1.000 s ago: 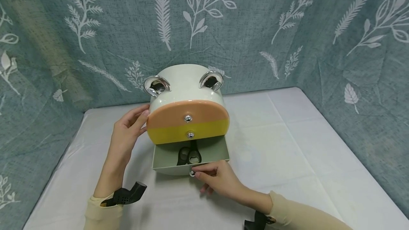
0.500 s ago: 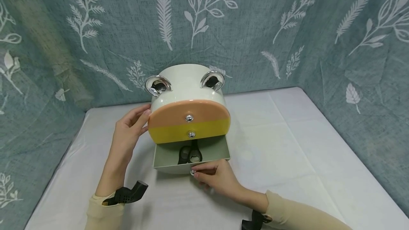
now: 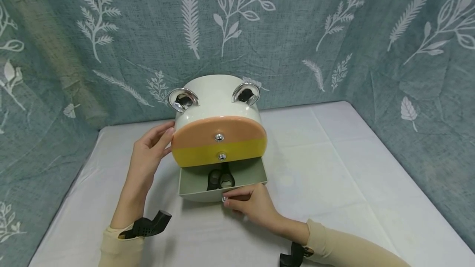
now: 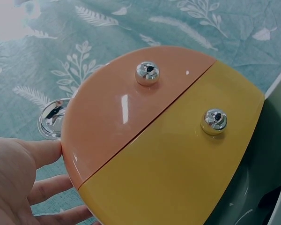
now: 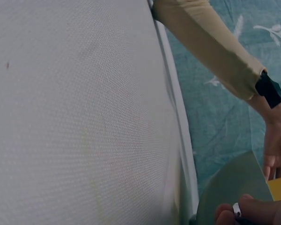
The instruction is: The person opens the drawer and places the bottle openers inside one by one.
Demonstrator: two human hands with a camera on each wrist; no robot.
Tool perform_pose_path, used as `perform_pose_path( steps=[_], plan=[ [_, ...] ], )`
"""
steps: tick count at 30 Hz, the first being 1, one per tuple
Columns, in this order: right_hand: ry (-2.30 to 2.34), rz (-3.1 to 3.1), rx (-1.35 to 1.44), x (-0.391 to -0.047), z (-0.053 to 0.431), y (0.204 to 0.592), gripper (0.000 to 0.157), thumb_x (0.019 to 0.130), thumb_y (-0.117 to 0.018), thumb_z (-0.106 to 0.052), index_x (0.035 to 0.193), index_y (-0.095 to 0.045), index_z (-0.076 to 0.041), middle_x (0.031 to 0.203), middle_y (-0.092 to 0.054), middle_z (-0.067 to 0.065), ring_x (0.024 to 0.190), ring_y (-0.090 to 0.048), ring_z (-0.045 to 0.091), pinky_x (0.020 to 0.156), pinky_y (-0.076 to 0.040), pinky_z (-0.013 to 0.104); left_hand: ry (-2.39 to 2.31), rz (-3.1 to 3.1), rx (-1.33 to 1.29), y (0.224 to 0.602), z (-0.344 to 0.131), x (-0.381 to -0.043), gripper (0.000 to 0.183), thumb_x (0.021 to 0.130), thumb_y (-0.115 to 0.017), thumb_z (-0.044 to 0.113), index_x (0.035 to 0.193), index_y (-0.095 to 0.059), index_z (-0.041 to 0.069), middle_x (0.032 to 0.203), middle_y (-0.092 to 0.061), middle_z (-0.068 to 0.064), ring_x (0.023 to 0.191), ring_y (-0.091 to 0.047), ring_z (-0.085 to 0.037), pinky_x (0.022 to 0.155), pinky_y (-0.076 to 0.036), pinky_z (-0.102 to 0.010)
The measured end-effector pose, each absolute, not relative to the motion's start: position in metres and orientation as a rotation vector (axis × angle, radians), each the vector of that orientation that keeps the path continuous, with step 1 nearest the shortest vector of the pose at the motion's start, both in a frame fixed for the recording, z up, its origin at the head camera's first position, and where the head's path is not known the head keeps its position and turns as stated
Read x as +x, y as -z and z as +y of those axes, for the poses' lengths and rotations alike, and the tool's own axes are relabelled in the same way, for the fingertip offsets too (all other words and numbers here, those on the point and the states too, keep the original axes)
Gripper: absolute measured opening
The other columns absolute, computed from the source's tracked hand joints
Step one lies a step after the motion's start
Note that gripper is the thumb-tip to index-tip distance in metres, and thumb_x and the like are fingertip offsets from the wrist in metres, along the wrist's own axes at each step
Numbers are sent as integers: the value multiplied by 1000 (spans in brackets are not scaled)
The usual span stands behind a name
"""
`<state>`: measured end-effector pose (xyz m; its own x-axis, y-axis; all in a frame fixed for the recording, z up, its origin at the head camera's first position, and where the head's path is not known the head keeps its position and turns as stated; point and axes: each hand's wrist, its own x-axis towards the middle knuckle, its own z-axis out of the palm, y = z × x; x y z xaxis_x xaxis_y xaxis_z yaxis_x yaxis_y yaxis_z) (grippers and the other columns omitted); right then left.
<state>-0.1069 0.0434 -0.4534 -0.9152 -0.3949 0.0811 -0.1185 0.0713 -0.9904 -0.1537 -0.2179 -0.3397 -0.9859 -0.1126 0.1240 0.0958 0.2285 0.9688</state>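
A white drawer box [image 3: 217, 85] with frog-like silver eyes stands on the table. Its orange drawer [image 3: 196, 133] and yellow drawer [image 4: 178, 164] are closed; the green bottom drawer [image 3: 196, 196] is pulled out. Inside that drawer lie black looped handles [image 3: 213, 179], like those of scissors; their far end is hidden beneath the yellow front. My right hand [image 3: 257, 207] pinches the small silver drawer knob [image 3: 224, 199] between thumb and fingers. On the box's left side rests my left hand [image 3: 146, 151], its fingers extended along the edge, as the left wrist view also shows.
A white cloth [image 3: 315, 184] covers the table. Behind and beside it hangs a teal leaf-patterned curtain [image 3: 282, 36]. Black wrist cameras [image 3: 148, 225] are strapped at both sleeves.
The green drawer's front and my right hand on its knob have shifted very slightly toward the box. My left hand keeps its place at the box's side.
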Motion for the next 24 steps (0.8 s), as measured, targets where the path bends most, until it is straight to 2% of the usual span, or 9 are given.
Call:
perform_pose_path(
  steps=[11, 18, 24],
  plan=[
    [1939, 2159, -495, -108, 43, 450, 16, 83, -78, 0, 98, -78, -1, 93, -74, 10, 69, -69, 40, 52, -57, 29, 1865, -2318, 9, 339, -217, -154, 58, 97, -61, 44, 144, -52, 10, 135, -53, -10, 119, -52, -16, 88, -52, -22],
    [1920, 2172, -514, -110, 45, 451, 15, 83, -80, -8, 99, -79, -7, 90, -74, 3, 58, -66, 23, 49, -54, 30, 1860, -2321, 17, 340, -217, -155, 58, 97, -60, 44, 145, -51, 11, 137, -51, -11, 122, -51, -18, 88, -52, -22],
    [1958, 2141, -535, -110, 45, 454, 16, 84, -80, -11, 99, -79, -7, 90, -74, 3, 58, -66, 27, 48, -54, 31, 1877, -2320, 13, 341, -218, -155, 58, 98, -59, 43, 145, -50, 11, 138, -50, -11, 122, -51, -17, 89, -51, -22]
  ],
)
